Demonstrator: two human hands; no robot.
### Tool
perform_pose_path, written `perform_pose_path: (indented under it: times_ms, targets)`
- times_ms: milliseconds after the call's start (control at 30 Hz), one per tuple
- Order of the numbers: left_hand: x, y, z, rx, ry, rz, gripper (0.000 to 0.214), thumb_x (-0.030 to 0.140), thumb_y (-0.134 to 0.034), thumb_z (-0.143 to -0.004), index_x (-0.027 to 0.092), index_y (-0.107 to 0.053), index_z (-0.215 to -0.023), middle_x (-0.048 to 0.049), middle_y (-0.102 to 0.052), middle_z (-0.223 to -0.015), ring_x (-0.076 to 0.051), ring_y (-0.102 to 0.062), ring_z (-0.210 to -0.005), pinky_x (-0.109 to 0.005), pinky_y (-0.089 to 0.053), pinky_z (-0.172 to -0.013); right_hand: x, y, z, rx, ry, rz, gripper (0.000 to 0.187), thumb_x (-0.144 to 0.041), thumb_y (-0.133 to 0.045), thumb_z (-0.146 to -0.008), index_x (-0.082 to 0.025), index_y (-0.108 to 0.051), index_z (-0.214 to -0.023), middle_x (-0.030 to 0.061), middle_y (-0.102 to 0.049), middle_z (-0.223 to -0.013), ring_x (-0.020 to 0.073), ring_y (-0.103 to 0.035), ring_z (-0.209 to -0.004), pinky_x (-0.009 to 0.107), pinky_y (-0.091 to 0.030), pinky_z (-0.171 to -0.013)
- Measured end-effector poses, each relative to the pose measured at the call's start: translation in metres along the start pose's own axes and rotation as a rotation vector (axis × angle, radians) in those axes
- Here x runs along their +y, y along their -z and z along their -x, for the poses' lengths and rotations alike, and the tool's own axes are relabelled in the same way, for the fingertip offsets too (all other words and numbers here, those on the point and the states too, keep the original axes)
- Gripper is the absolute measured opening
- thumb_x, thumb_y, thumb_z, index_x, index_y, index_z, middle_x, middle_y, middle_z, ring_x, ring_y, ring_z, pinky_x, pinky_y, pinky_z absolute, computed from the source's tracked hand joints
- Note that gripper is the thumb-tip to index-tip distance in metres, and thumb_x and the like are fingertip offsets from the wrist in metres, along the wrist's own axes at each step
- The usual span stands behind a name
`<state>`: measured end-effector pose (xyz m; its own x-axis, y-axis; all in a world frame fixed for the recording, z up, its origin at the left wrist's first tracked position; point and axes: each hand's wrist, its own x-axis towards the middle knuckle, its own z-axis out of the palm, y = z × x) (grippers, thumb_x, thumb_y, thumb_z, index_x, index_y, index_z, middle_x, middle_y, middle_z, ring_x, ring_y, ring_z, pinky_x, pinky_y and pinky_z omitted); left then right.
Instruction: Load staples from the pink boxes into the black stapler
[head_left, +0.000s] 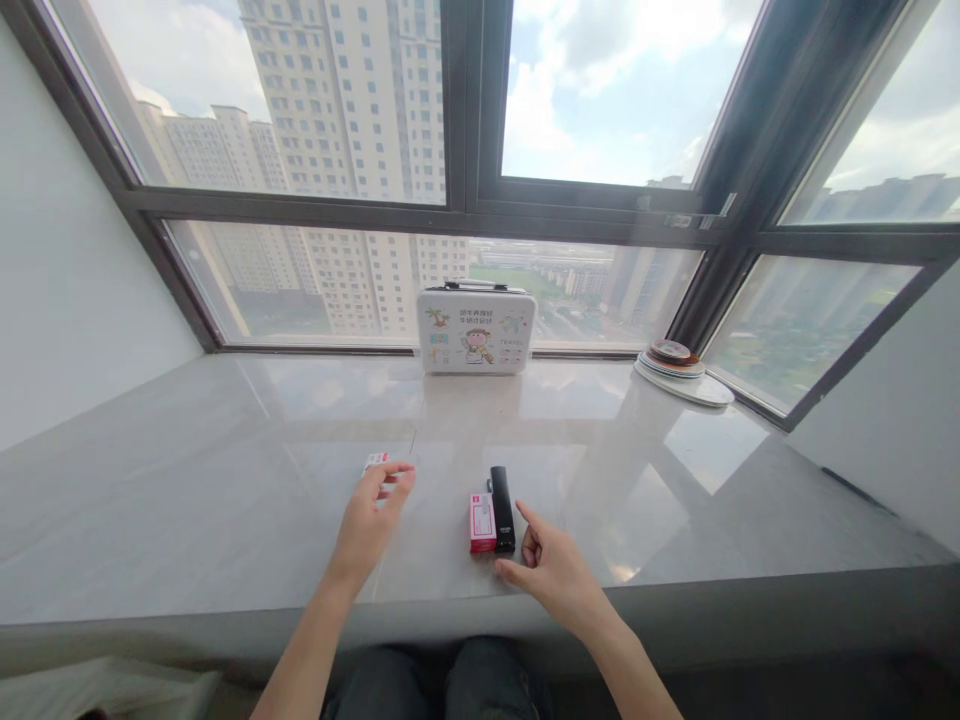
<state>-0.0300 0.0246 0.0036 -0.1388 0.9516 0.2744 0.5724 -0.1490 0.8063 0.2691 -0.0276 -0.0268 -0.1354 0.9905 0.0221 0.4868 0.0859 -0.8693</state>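
Observation:
On the pale sill a black stapler (502,508) lies lengthwise, its near end toward me. Right against its left side sits a small pink and white box (481,523). My right hand (551,565) is just right of the stapler, thumb and index finger spread apart, the other fingers curled, holding nothing. Farther left, my left hand (379,510) hovers over the sill with its fingers loosely bent and apart. Behind its fingers shows a small white and red item (375,461), partly covered by the hand; whether they touch is unclear.
A white case with cartoon prints (476,335) stands upright against the window at the back. Several stacked plates or lids (679,375) rest in the right back corner. The sill's front edge (420,605) runs just above my knees.

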Motion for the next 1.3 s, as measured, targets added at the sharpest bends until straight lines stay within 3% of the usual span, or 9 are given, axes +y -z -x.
perform_pose_path:
  times_ms: [33,67,200,367,467,600,767,900,1300]
  targets:
    - [-0.01,0.012,-0.012,0.132,0.105,-0.132,0.051,0.064,-0.043,-0.1,0.022,-0.064,-0.119,-0.0093,-0.068,-0.128,-0.025,-0.066,-0.109,-0.035,-0.05,-0.092,-0.001,-0.001,0.0,0.0,-0.001,0.016,0.092,-0.036,-0.081,-0.081,-0.015,-0.04,-0.16,-0.0077,-0.05,-0.073,0.014,-0.051,-0.068,0.026,-0.039,-0.065]
    - [-0.019,0.022,-0.024,0.173,0.214,-0.275,0.052,0.066,-0.041,-0.099,0.022,-0.064,-0.114,-0.0091,-0.071,-0.12,-0.026,-0.066,-0.102,-0.035,-0.049,-0.087,-0.003,-0.002,0.0,-0.001,-0.003,0.031,0.092,-0.037,-0.081,-0.081,-0.015,-0.04,-0.16,-0.0076,-0.05,-0.073,0.0142,-0.051,-0.068,0.026,-0.038,-0.064]
    - [-0.043,0.038,-0.057,-0.005,0.262,-0.341,0.044,0.064,-0.052,-0.093,0.021,-0.061,-0.086,-0.0066,-0.072,-0.085,-0.026,-0.065,-0.077,-0.032,-0.041,-0.068,-0.011,-0.005,-0.003,0.002,-0.018,0.112,0.091,-0.039,-0.084,-0.078,-0.016,-0.045,-0.157,-0.0068,-0.052,-0.072,0.0154,-0.053,-0.068,0.026,-0.035,-0.062]
    - [-0.029,-0.003,-0.059,-0.266,0.186,-0.312,0.049,0.068,-0.049,-0.093,0.022,-0.056,-0.077,-0.0005,-0.068,-0.067,-0.019,-0.059,-0.06,-0.028,-0.035,-0.062,-0.018,-0.006,-0.006,0.018,-0.023,0.196,0.078,-0.039,-0.086,-0.075,-0.02,-0.057,-0.146,-0.0057,-0.055,-0.07,0.0163,-0.053,-0.066,0.026,-0.03,-0.059]
    - [-0.012,-0.032,-0.051,-0.374,0.148,-0.298,0.053,0.069,-0.045,-0.094,0.022,-0.057,-0.076,-0.0007,-0.067,-0.063,-0.018,-0.058,-0.056,-0.029,-0.034,-0.061,-0.026,-0.005,-0.006,0.014,-0.008,0.225,0.063,-0.034,-0.086,-0.074,-0.024,-0.065,-0.133,-0.005,-0.057,-0.068,0.0158,-0.052,-0.064,0.026,-0.026,-0.058]
    - [0.007,-0.053,-0.039,-0.488,0.1,-0.274,0.057,0.071,-0.041,-0.096,0.021,-0.06,-0.075,-0.0014,-0.067,-0.059,-0.019,-0.062,-0.058,-0.029,-0.036,-0.064,-0.036,-0.005,-0.007,0.003,0.009,0.215,0.062,-0.031,-0.085,-0.074,-0.026,-0.065,-0.132,-0.0029,-0.064,-0.073,0.0175,-0.056,-0.067,0.025,-0.026,-0.059]
    - [0.024,-0.058,-0.029,-0.584,0.036,-0.243,0.058,0.068,-0.037,-0.099,0.022,-0.067,-0.081,-0.0023,-0.072,-0.063,-0.022,-0.068,-0.067,-0.029,-0.038,-0.066,-0.04,-0.006,-0.011,-0.014,0.034,0.212,0.059,-0.032,-0.084,-0.075,-0.028,-0.065,-0.131,-0.0022,-0.068,-0.079,0.0187,-0.058,-0.069,0.025,-0.028,-0.06]
    - [0.029,-0.058,-0.028,-0.66,-0.005,-0.235,0.065,0.066,-0.029,-0.102,0.024,-0.069,-0.074,-0.0034,-0.071,-0.061,-0.023,-0.067,-0.069,-0.03,-0.039,-0.069,-0.039,-0.005,-0.013,-0.023,0.07,0.229,0.052,-0.031,-0.083,-0.076,-0.027,-0.067,-0.126,-0.0023,-0.069,-0.08,0.018,-0.058,-0.068,0.025,-0.029,-0.06]
    - [0.011,-0.059,-0.06,-0.992,0.097,-0.118,0.069,0.084,-0.035,-0.089,0.021,-0.056,-0.074,-0.004,-0.065,-0.06,-0.017,-0.055,-0.042,-0.029,-0.042,-0.047,-0.034,-0.005,-0.017,-0.045,0.086,0.269,0.046,-0.032,-0.084,-0.076,-0.024,-0.07,-0.118,-0.0022,-0.065,-0.074,0.0154,-0.052,-0.062,0.025,-0.026,-0.057]
